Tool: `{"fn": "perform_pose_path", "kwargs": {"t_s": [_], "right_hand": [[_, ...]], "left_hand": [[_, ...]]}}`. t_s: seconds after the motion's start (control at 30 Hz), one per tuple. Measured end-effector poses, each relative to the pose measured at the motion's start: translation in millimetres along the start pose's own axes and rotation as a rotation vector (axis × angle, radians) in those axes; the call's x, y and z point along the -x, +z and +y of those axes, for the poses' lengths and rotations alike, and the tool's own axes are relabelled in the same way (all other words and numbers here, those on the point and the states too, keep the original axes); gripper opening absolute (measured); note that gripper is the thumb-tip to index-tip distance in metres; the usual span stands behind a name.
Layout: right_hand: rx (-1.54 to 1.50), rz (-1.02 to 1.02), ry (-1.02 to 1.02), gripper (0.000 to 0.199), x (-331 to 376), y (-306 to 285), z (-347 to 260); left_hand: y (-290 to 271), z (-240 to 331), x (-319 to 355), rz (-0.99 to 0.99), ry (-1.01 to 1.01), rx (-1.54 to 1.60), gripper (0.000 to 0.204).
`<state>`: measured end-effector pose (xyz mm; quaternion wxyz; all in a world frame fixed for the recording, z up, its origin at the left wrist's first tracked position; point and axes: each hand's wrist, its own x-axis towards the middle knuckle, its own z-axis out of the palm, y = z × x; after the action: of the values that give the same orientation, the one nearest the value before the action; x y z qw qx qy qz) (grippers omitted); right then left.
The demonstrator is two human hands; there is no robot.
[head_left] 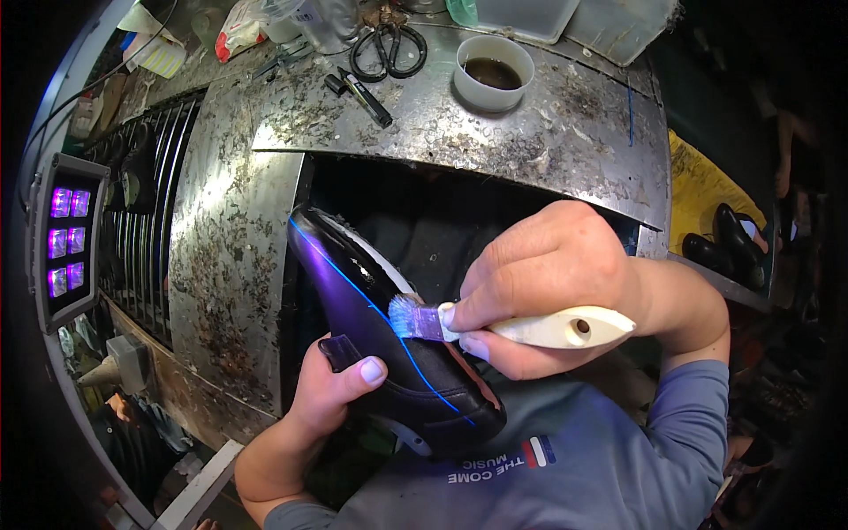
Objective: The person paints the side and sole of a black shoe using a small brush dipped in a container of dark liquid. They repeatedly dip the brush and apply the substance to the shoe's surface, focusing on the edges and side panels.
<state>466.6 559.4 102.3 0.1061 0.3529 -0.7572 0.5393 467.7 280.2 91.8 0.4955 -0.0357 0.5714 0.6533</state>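
Observation:
A black leather shoe point(358, 305) lies tilted over the dark opening in the bench, its toe pointing away and to the left. My left hand point(327, 393) grips it at the opening, thumb over the edge. A glowing blue line point(353, 284) runs lengthwise along the shoe's side, between the upper and the sole edge. In my right hand point(556, 265) is a flat paintbrush point(552, 329) with a cream handle, pinched between thumb and fingers. Its bristles point(405, 316) touch the shoe at the blue line, near mid-length.
On the stained metal bench point(556, 132) stand a white cup of dark liquid point(495, 73), black-handled scissors point(387, 53) and a black marker point(365, 97). A lamp with violet lights point(69, 238) is at the left. Black shoes point(735, 238) sit on yellow cloth at the right.

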Motion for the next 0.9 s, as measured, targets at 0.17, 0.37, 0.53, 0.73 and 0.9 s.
{"fn": "perform_pose_path", "kwargs": {"t_s": [0.17,0.37,0.53,0.73,0.9], "right_hand": [[-0.053,-0.009,0.056,0.010,7,0,1],[0.228,0.288,0.278,0.019,-16,-74,28],[0.845,0.220,0.537,0.022,-18,-113,99],[0.987,0.195,0.526,0.021,-21,-103,129],[0.817,0.447,0.245,0.021,-23,-108,99]], "left_hand": [[7,0,-13,-0.047,0.206,0.075,0.069],[-12,-38,-9,0.103,0.225,0.234,0.067],[-11,-50,-12,0.183,0.302,0.296,0.063],[-10,-48,-7,0.187,0.322,0.282,0.061],[-9,-39,-8,0.196,0.325,0.224,0.063]]}}
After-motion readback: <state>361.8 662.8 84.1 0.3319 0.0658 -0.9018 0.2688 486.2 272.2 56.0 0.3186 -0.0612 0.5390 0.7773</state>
